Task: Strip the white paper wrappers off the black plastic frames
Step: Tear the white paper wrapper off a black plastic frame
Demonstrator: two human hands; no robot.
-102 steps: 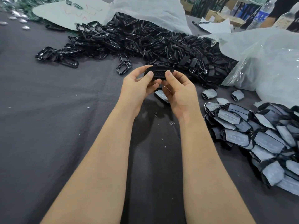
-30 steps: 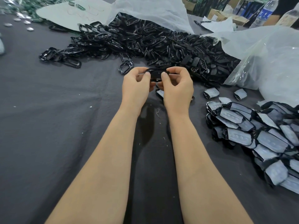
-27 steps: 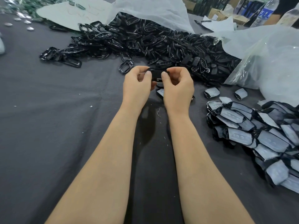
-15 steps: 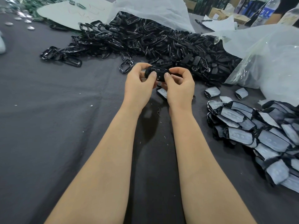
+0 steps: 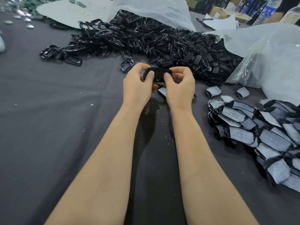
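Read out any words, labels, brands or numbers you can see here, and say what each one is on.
Nothing reads clearly.
On the white card sheet: red handwritten strokes, not legible.
On the water bottle: blue label, white print too blurred to read.
On the wrapped frames: raised dots only, no lettering.
On the held black frame: no print visible.

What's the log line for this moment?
left hand + right hand: pinching one black frame | frame state: looks unwrapped | wrapped pile: right, on cloth | bare frames: far, by plastic bag
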